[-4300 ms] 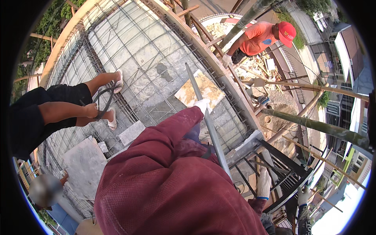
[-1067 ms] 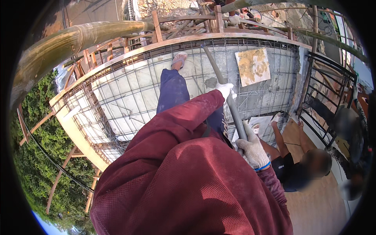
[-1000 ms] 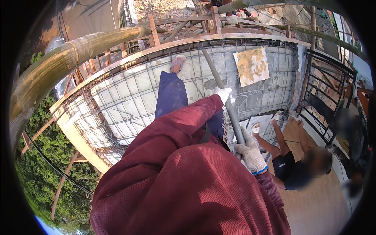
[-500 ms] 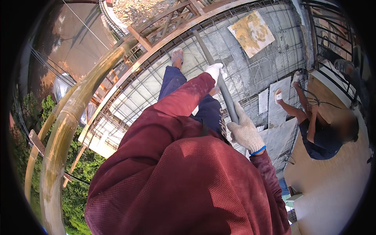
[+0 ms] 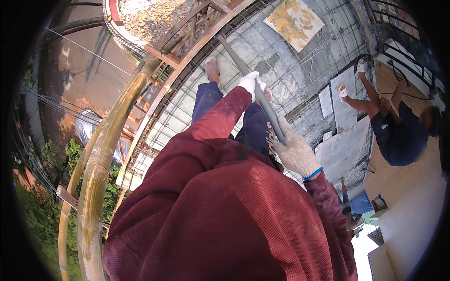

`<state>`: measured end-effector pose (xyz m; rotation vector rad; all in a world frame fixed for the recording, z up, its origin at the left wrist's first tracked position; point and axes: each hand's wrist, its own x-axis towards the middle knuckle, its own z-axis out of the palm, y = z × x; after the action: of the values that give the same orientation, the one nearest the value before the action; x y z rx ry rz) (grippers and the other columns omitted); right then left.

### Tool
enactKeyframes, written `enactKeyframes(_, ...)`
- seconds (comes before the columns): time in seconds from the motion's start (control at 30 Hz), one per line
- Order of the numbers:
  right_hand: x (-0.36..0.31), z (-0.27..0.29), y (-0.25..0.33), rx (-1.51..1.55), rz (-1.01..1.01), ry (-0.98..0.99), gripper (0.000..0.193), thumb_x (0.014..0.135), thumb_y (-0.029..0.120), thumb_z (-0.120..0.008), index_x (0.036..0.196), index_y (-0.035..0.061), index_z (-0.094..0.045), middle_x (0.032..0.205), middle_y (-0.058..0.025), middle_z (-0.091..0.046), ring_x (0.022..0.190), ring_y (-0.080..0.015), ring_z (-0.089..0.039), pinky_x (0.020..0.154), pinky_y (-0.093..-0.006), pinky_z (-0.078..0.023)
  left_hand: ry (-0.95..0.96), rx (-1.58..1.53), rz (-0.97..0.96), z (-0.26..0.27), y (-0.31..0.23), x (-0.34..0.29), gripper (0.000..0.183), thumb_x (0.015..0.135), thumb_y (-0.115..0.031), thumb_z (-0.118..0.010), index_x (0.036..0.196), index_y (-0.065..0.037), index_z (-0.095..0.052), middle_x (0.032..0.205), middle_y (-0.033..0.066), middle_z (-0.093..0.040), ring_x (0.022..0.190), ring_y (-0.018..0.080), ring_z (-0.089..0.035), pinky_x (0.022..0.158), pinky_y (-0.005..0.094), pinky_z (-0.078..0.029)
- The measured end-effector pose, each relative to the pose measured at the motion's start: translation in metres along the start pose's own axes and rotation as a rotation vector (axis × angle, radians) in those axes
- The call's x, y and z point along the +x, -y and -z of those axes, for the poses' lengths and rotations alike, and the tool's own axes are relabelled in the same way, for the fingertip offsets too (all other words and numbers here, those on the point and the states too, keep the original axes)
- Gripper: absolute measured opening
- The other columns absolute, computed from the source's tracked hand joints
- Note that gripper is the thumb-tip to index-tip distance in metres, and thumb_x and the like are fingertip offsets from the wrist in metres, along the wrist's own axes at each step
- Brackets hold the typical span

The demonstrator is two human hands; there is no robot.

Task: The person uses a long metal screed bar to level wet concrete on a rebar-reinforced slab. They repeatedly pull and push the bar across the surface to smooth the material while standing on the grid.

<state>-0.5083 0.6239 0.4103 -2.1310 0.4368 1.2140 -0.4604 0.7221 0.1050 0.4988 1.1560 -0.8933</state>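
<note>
I hold a long grey pipe [image 5: 236, 58] slantwise across the steel bar mesh [image 5: 286, 70]. In a white glove, my left hand [image 5: 251, 84] is wrapped round its middle. Further down, my right hand [image 5: 296, 149], in a cream knit glove with a blue band at the wrist, grips the near end. The pipe's far end lies near the wooden edge board [image 5: 194, 47]; whether it touches a bar there I cannot tell. My feet in sandals stand on the mesh.
Thick bamboo poles [image 5: 96, 182] and the board line the left edge, with a drop to ground beyond. A stained board [image 5: 294, 24] lies on the mesh at the far side. To the right, a person in dark clothes [image 5: 398, 131] sits by a black metal railing [image 5: 408, 58].
My view has swung, so the surroundings sit differently in it. Both my hands keep their grip on the pipe. The seated person has raised an arm toward the railing.
</note>
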Motion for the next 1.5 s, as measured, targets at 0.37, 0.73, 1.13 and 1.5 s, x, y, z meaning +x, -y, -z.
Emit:
enactKeyframes(0.37, 0.024, -0.047, 0.007, 0.09, -0.051, -0.078, 0.074, 0.088, 0.011, -0.057, 0.154, -0.008, -0.03, 0.11, -0.0374, -0.066, 0.103, -0.0521, -0.066, 0.095, -0.0543, -0.052, 0.036, 0.198, 0.101, 0.033, -0.027, 0.03, 0.017, 0.102, -0.022, -0.059, 0.093, -0.009, -0.054, 0.066, 0.0047, -0.055, 0.054, 0.023, -0.059, 0.05, 0.037, -0.054)
enactKeyframes(0.73, 0.039, -0.063, 0.017, 0.079, -0.072, -0.104, 0.071, 0.087, 0.009, -0.06, 0.151, -0.0058, -0.031, 0.095, -0.0334, -0.067, 0.091, -0.0507, -0.068, 0.085, -0.0566, -0.053, -0.01, 0.214, 0.182, 0.029, -0.048, 0.029, 0.028, 0.101, -0.026, -0.06, 0.08, -0.01, -0.05, 0.064, 0.0043, -0.05, 0.055, 0.024, -0.056, 0.051, 0.0363, -0.051)
enactKeyframes(1.13, 0.005, -0.002, 0.022, 0.058, -0.069, -0.047, 0.073, 0.088, 0.008, -0.059, 0.154, -0.0064, -0.031, 0.103, -0.0329, -0.066, 0.1, -0.0484, -0.067, 0.09, -0.0537, -0.052, 0.024, 0.068, 0.185, 0.004, -0.028, 0.001, 0.02, 0.101, -0.022, -0.062, 0.093, -0.012, -0.046, 0.068, 0.0031, -0.05, 0.055, 0.0216, -0.054, 0.05, 0.0357, -0.052)
enactKeyframes(1.5, 0.033, 0.031, 0.05, -0.137, -0.025, -0.034, 0.055, 0.082, 0.004, -0.059, 0.134, -0.0071, -0.046, 0.088, -0.0293, -0.068, 0.083, -0.0484, -0.069, 0.076, -0.0547, -0.056, -0.045, -0.053, 0.217, -0.014, -0.055, 0.018, 0.023, 0.103, -0.025, -0.056, 0.086, -0.011, -0.047, 0.066, 0.0047, -0.048, 0.054, 0.0241, -0.051, 0.052, 0.0379, -0.049)
